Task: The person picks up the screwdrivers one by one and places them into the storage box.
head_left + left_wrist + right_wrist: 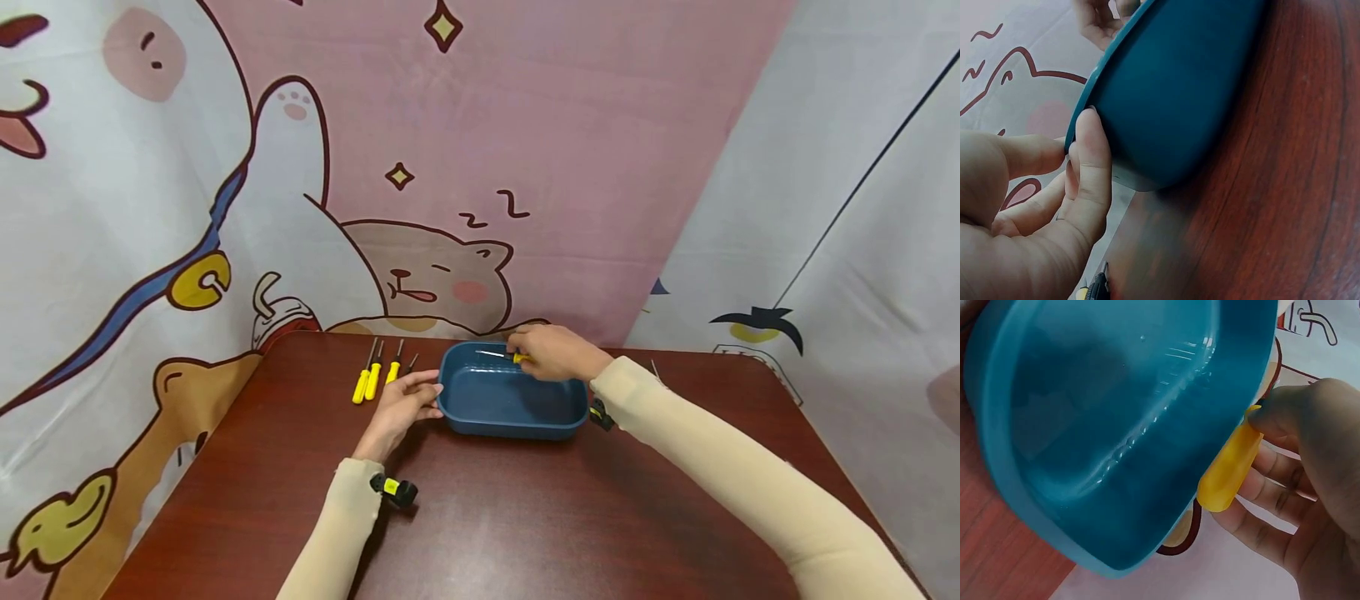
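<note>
A blue rectangular tray (pixel 510 430) with raised walls sits on the table. My left hand (pixel 402 410) pinches its left rim, thumb and fingers on either side of the wall, as the left wrist view shows of the tray wall (pixel 1166 94). At the far rim, my right hand (pixel 555 352) grips a screwdriver (pixel 517 358) by its yellow handle (pixel 1230 470). The metal shaft points left, over the tray's far side. The tray's inner floor looks bare in the head view.
Left of the tray lie several more screwdrivers (pixel 372 381) with yellow handles, one partly behind my left hand. A thin metal shaft (pixel 656 369) shows beyond my right sleeve. A printed cartoon cloth (pixel 570 167) hangs right behind the dark red table (pixel 495 517).
</note>
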